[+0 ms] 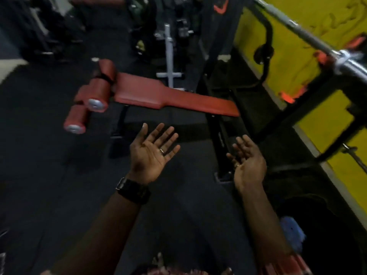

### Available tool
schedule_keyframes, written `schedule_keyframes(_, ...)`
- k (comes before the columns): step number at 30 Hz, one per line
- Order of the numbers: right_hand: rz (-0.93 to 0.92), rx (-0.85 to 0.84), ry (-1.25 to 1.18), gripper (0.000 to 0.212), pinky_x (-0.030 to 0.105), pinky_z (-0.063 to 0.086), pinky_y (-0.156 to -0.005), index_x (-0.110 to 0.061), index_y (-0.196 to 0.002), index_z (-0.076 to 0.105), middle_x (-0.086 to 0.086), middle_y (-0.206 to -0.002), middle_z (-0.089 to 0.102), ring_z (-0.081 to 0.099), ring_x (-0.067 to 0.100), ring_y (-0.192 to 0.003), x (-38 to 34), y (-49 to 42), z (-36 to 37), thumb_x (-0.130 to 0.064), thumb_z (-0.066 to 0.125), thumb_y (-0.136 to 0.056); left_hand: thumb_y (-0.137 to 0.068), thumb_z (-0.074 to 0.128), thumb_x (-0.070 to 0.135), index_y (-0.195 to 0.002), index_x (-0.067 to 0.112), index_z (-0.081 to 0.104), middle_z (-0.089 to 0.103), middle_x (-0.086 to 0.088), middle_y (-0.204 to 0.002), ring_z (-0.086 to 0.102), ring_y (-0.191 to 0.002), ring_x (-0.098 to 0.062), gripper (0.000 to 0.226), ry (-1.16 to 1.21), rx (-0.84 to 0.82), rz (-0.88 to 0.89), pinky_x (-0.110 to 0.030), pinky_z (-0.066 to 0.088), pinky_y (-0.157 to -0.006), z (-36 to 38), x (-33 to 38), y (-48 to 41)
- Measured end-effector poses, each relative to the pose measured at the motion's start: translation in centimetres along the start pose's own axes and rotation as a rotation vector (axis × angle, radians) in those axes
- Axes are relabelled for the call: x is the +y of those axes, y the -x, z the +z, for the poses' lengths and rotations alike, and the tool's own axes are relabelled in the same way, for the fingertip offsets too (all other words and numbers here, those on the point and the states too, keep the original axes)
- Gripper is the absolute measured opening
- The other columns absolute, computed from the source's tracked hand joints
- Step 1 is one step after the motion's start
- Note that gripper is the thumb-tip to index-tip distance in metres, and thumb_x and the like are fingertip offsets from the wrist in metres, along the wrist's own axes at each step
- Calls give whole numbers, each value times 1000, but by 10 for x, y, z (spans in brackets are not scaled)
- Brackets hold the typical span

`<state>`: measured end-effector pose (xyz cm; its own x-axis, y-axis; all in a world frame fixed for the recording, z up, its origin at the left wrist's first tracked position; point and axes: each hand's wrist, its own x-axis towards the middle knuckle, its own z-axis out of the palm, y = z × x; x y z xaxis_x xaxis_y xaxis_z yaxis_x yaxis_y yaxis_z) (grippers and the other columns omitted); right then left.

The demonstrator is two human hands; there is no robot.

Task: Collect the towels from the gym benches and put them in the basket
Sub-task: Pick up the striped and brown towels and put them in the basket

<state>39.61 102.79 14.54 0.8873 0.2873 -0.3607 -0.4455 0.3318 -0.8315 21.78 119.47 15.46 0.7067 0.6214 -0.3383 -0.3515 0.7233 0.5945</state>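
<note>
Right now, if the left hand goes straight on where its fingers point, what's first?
Probably the red bench pad, ahead of the open left hand; nothing shows between them. Depth is unclear, so it could pass under.

Premises are presenting as a gym. A red padded bench (168, 96) with roller pads (99, 94) is standing at centre frame on a dark rubber floor (49, 175). A steel barbell (294, 26) is running across the upper right, sitting on a black rack (321, 90) beside a yellow wall (288, 62). Dark exercise machines (49, 36), blurred, are crowding the top of the frame.
</note>
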Motion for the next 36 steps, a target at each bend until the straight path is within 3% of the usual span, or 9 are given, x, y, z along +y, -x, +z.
schedule_keyframes(8,107,-297,137,27,32,55,-73,-23,-106,71,-2,-109,74,68,14,-95,94,44,179,-13,51,-90,-93,47,54,-109,20,68,69,-7,-124,65,-118,-25,43,75,175,213,-45,51,-95,-113,143,18)
schedule_keyframes(14,196,-416,206,26,35,56,-73,-23,-101,71,-4,-100,76,68,17,-96,165,42,294,-12,50,-92,-91,50,54,-133,16,56,65,-9,-129,62,-119,-27,57,118,290,321,-46,47,-99,-182,217,4)
schedule_keyframes(19,254,-485,191,25,37,53,-76,-21,-102,71,-4,-98,76,68,18,-93,223,23,404,-14,49,-92,-93,48,53,-110,18,64,62,-9,-128,60,-121,-28,42,146,361,365,-46,47,-99,-233,308,-40)
schedule_keyframes(25,321,-571,198,29,38,53,-81,-18,-108,68,2,-107,72,68,17,-93,283,0,566,-10,44,-92,-93,50,53,-124,18,61,65,-9,-131,57,-129,-29,47,142,446,422,-46,47,-102,-278,429,-90)
schedule_keyframes(28,320,-626,240,30,29,56,-68,-20,-105,69,-2,-100,74,70,11,-87,312,2,639,-7,45,-92,-93,49,53,-124,20,61,65,-7,-130,61,-124,-27,47,163,480,465,-46,47,-102,-303,477,-106)
schedule_keyframes(32,366,-743,284,30,39,53,-84,-23,-108,69,-5,-102,76,69,18,-100,357,8,713,-11,47,-91,-94,47,53,-119,20,63,65,-7,-130,63,-119,-26,44,213,517,494,-45,48,-100,-340,530,-131)
schedule_keyframes(36,352,-755,309,32,43,54,-84,-20,-104,70,-1,-102,76,71,14,-88,411,9,797,-8,45,-90,-94,48,53,-126,19,60,65,-8,-131,62,-123,-27,48,242,526,509,-44,50,-98,-393,596,-169)
